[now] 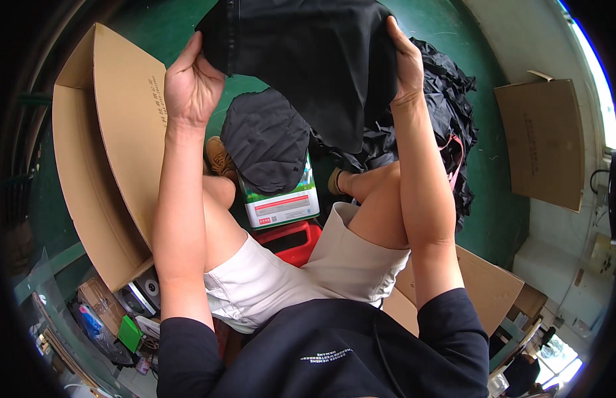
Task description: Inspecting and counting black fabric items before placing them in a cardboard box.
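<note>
A piece of black fabric (301, 50) is stretched between my two raised hands, its lower corner hanging down in a point. On its left edge my left hand (193, 83) is closed, fingers partly behind the cloth. My right hand (406, 63) grips the opposite edge, thumb on top and the other fingers hidden. Below the cloth, between my legs, a rounded dark fabric piece (267, 140) lies on a white and green box-shaped container (284, 209). To the right, a large heap of crumpled black fabric (447, 86) spreads over the floor.
A tall open cardboard box (125, 132) stands close on my left. Another cardboard box (543, 142) leans by the wall at far right, and a cardboard sheet (483, 285) lies beside my right elbow. A red plastic object (291, 242) sits between my thighs. The floor (447, 20) is green.
</note>
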The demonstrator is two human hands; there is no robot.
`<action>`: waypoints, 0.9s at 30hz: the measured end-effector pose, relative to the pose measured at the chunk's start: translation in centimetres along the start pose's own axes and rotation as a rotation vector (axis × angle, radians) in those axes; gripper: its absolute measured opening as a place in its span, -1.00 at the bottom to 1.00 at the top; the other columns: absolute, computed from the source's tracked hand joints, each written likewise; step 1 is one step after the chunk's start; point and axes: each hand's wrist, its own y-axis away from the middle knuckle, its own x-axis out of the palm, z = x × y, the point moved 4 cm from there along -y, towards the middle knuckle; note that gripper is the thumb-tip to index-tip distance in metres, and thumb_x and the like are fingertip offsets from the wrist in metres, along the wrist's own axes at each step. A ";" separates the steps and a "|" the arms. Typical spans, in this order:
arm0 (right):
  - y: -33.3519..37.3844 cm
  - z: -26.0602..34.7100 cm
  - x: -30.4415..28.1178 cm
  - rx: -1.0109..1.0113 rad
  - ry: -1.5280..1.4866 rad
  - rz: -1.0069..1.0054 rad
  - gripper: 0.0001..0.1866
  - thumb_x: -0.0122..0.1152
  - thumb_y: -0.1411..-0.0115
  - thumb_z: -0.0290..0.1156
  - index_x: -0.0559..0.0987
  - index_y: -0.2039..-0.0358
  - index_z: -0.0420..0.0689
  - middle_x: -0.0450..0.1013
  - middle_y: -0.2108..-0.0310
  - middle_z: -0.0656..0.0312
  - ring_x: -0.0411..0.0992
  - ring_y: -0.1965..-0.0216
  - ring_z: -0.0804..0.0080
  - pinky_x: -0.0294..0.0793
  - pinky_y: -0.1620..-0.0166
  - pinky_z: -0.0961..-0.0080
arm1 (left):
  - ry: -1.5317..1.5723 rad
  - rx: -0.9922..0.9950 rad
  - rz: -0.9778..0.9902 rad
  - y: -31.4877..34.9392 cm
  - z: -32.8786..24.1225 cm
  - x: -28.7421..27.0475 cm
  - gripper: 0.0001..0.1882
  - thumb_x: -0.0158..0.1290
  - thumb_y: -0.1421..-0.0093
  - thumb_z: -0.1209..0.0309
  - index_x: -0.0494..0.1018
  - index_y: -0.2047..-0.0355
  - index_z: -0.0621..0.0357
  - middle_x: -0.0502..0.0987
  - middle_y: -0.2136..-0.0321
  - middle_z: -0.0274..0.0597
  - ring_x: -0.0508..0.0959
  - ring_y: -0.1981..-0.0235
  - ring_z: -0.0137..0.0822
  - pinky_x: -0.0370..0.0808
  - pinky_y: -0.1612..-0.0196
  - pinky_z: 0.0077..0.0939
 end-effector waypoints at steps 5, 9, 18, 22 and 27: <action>0.2 -1.0 -0.8 -0.024 -0.018 -0.026 -0.54 -0.13 -0.40 -0.23 0.40 -0.11 -0.33 0.43 -0.06 -0.15 0.46 -0.06 0.02 0.44 -0.17 0.05 | -0.264 0.063 -0.119 -0.4 4.3 2.0 -0.60 -0.11 -0.39 0.28 0.36 -0.10 0.31 0.45 -0.10 -0.01 0.41 -0.17 -0.09 0.26 -0.28 -0.09; -0.3 -2.4 0.2 0.017 0.023 -0.105 -0.62 -0.02 -0.33 -0.29 0.51 0.02 -0.33 0.54 0.08 -0.04 0.56 0.09 0.09 0.56 -0.05 0.16 | -0.581 0.037 -0.297 -0.4 5.7 0.7 -0.62 0.08 -0.28 0.22 0.46 -0.01 0.18 0.56 0.03 -0.16 0.50 -0.03 -0.22 0.36 -0.15 -0.10; -0.9 -2.9 -1.2 -0.003 0.244 -0.438 -0.72 0.05 -0.29 -0.36 0.56 0.18 -0.33 0.58 0.21 0.04 0.59 0.24 0.25 0.59 0.05 0.31 | -0.531 0.058 -0.440 0.0 2.4 -0.9 -0.67 0.05 -0.29 0.32 0.46 0.01 0.23 0.57 0.06 -0.11 0.57 0.05 -0.19 0.49 -0.08 -0.23; -0.9 -3.5 -1.8 0.000 0.415 -0.464 -0.79 0.14 -0.25 -0.40 0.57 0.21 -0.29 0.58 0.26 0.12 0.59 0.27 0.35 0.60 0.13 0.34 | -0.431 0.134 -0.376 0.0 2.6 -0.2 -0.67 0.08 -0.27 0.34 0.47 0.01 0.21 0.57 0.06 -0.12 0.53 -0.02 -0.20 0.39 -0.18 -0.23; -1.1 -4.0 -1.5 -0.062 0.374 -0.521 -0.85 0.17 -0.21 -0.51 0.56 0.25 -0.33 0.56 0.27 0.10 0.57 0.28 0.33 0.60 0.15 0.33 | -0.746 0.051 -0.566 -0.2 3.4 -2.2 -0.69 0.12 -0.23 0.40 0.48 0.04 0.23 0.57 0.10 -0.15 0.55 0.04 -0.22 0.41 -0.16 -0.25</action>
